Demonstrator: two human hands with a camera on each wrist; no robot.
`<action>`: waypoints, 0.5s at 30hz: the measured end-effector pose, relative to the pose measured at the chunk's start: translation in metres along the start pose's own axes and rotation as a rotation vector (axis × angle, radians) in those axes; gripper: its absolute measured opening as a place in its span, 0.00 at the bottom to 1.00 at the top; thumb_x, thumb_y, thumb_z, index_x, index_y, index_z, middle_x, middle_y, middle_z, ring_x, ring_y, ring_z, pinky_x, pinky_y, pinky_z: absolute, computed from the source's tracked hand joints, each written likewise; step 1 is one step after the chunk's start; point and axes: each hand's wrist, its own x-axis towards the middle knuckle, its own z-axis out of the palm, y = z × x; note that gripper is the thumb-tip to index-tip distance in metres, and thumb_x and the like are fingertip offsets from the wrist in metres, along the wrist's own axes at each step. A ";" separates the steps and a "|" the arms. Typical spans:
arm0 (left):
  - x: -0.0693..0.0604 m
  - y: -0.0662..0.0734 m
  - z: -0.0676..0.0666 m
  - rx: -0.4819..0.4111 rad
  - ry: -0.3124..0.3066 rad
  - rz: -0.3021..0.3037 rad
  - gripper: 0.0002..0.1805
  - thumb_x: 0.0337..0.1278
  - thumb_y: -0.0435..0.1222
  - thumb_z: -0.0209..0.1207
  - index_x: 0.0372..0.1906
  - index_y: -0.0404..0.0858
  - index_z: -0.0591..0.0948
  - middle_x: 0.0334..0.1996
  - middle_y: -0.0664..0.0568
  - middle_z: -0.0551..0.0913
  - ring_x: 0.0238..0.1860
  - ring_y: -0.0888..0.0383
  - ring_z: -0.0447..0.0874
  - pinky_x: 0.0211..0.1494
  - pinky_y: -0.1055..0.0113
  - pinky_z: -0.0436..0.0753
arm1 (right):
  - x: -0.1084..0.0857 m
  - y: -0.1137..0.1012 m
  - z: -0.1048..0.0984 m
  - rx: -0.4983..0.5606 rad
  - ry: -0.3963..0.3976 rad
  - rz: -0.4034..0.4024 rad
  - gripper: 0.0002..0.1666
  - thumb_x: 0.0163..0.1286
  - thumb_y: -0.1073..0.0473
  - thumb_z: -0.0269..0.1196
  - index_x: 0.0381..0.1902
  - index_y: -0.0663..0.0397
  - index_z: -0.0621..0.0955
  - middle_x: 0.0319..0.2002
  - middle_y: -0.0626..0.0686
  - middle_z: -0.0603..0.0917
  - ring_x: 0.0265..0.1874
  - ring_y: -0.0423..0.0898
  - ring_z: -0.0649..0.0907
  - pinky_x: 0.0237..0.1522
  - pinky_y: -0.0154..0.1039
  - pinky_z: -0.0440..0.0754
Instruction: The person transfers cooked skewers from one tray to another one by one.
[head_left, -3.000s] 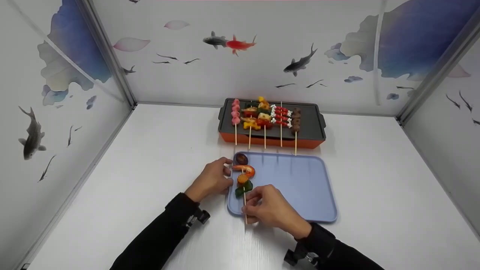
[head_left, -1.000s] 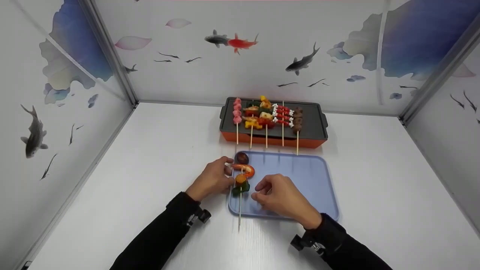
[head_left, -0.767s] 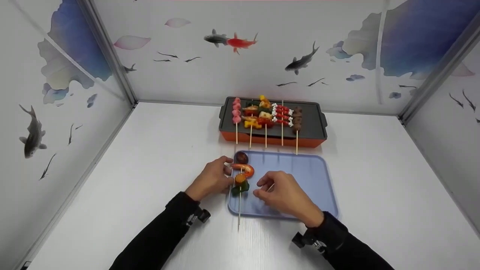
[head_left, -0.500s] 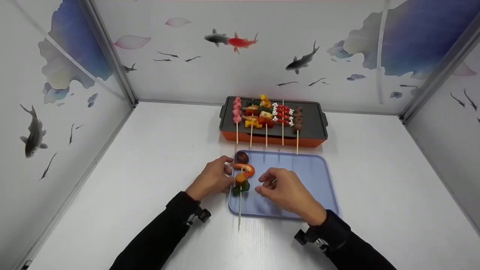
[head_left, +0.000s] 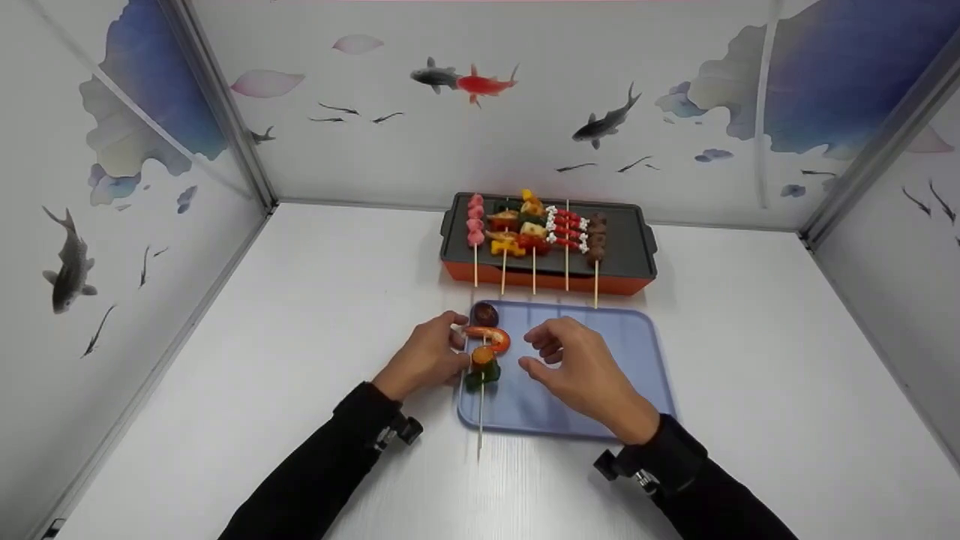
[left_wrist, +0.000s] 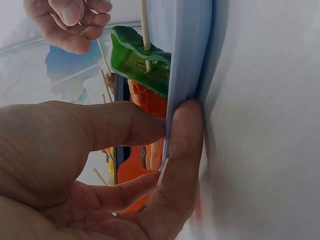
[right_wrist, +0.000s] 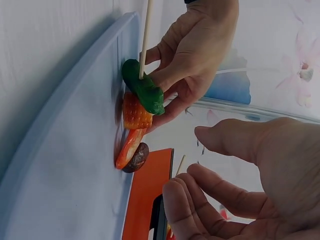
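A skewer with a green pepper piece (head_left: pixel 482 376), an orange corn piece (head_left: pixel 483 355), a shrimp (head_left: pixel 495 339) and a dark round piece (head_left: pixel 485 314) lies along the left side of the blue tray (head_left: pixel 585 367). My left hand (head_left: pixel 424 356) grips the tray's left rim; in the left wrist view its thumb and fingers (left_wrist: pixel 184 145) pinch that edge beside the food. Over the tray, right of the skewer, my right hand (head_left: pixel 589 375) hangs with fingers apart and nothing between them. The stick's bare end reaches past the tray's front edge.
Behind the tray stands an orange grill (head_left: pixel 615 285) with a black top, bearing several skewers whose sticks point towards me. White walls with painted fish surround the white table (head_left: pixel 330 285) at the back and sides.
My right hand has let go of the stick, moved right and away from me, and spread its fingers. The skewer's near end has shifted slightly left. My left hand has stayed at the rim.
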 end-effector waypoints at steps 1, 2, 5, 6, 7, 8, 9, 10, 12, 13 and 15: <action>0.000 0.000 0.000 -0.004 -0.001 0.005 0.35 0.67 0.26 0.69 0.79 0.31 0.78 0.48 0.45 0.86 0.34 0.58 0.84 0.32 0.69 0.85 | 0.001 0.001 0.000 0.000 0.011 0.001 0.13 0.77 0.61 0.80 0.55 0.57 0.90 0.50 0.58 0.91 0.48 0.55 0.91 0.58 0.55 0.95; 0.000 0.000 0.000 -0.006 -0.002 0.011 0.35 0.66 0.26 0.69 0.79 0.30 0.78 0.48 0.45 0.86 0.35 0.58 0.84 0.32 0.69 0.85 | 0.001 0.002 -0.001 0.001 0.021 -0.002 0.13 0.77 0.62 0.80 0.55 0.57 0.90 0.50 0.58 0.91 0.49 0.57 0.92 0.59 0.56 0.95; -0.001 -0.001 0.000 -0.007 0.002 0.014 0.35 0.66 0.26 0.69 0.79 0.30 0.78 0.47 0.44 0.86 0.36 0.58 0.84 0.32 0.70 0.84 | 0.003 0.003 -0.003 0.009 0.045 -0.011 0.15 0.76 0.63 0.80 0.57 0.57 0.90 0.51 0.57 0.90 0.52 0.60 0.92 0.61 0.58 0.95; -0.001 -0.001 0.000 -0.005 0.003 0.016 0.36 0.66 0.26 0.69 0.79 0.30 0.78 0.48 0.44 0.87 0.36 0.58 0.84 0.32 0.70 0.84 | 0.004 0.004 -0.004 0.009 0.053 -0.013 0.15 0.76 0.63 0.80 0.57 0.57 0.90 0.52 0.56 0.90 0.53 0.60 0.91 0.62 0.58 0.94; 0.000 -0.001 0.000 -0.005 0.003 0.015 0.36 0.65 0.26 0.69 0.79 0.30 0.78 0.48 0.43 0.87 0.36 0.58 0.84 0.32 0.69 0.84 | 0.004 0.004 -0.005 0.007 0.061 -0.017 0.16 0.76 0.63 0.80 0.58 0.56 0.90 0.52 0.56 0.90 0.53 0.60 0.91 0.62 0.58 0.94; -0.001 -0.001 0.000 -0.006 0.001 0.012 0.36 0.65 0.26 0.69 0.79 0.30 0.78 0.48 0.43 0.87 0.36 0.58 0.84 0.32 0.69 0.84 | 0.005 0.005 -0.006 0.003 0.070 -0.019 0.16 0.76 0.63 0.80 0.58 0.56 0.90 0.52 0.56 0.89 0.54 0.58 0.90 0.63 0.58 0.94; 0.000 -0.001 0.000 -0.004 0.001 0.010 0.36 0.65 0.26 0.69 0.79 0.30 0.78 0.48 0.43 0.87 0.36 0.58 0.84 0.32 0.69 0.83 | 0.005 0.005 -0.007 0.001 0.080 -0.022 0.17 0.75 0.63 0.81 0.58 0.55 0.90 0.53 0.56 0.89 0.54 0.57 0.90 0.64 0.58 0.93; 0.000 -0.001 -0.001 -0.004 -0.001 0.011 0.36 0.65 0.26 0.69 0.79 0.30 0.78 0.48 0.43 0.87 0.36 0.58 0.84 0.32 0.70 0.84 | 0.005 0.006 -0.008 -0.005 0.091 -0.027 0.17 0.75 0.63 0.81 0.58 0.55 0.90 0.53 0.55 0.88 0.54 0.56 0.89 0.64 0.57 0.93; 0.000 -0.001 -0.001 -0.008 -0.009 0.007 0.36 0.65 0.26 0.69 0.79 0.30 0.78 0.48 0.44 0.87 0.35 0.58 0.85 0.32 0.69 0.84 | 0.006 0.007 -0.010 -0.018 0.115 -0.035 0.17 0.75 0.63 0.81 0.58 0.54 0.90 0.55 0.56 0.88 0.54 0.54 0.88 0.65 0.56 0.93; 0.007 -0.012 0.001 -0.010 -0.010 0.029 0.36 0.66 0.28 0.70 0.79 0.31 0.78 0.47 0.46 0.86 0.35 0.58 0.85 0.32 0.69 0.85 | 0.007 0.008 -0.011 -0.024 0.127 -0.038 0.18 0.75 0.63 0.81 0.59 0.54 0.90 0.55 0.56 0.88 0.54 0.53 0.88 0.66 0.55 0.93; 0.008 -0.011 0.001 -0.015 -0.014 0.023 0.36 0.66 0.27 0.70 0.79 0.31 0.77 0.47 0.46 0.85 0.33 0.59 0.85 0.32 0.70 0.86 | 0.007 0.010 -0.013 -0.036 0.144 -0.045 0.18 0.75 0.63 0.81 0.59 0.53 0.90 0.56 0.56 0.87 0.55 0.53 0.88 0.66 0.54 0.92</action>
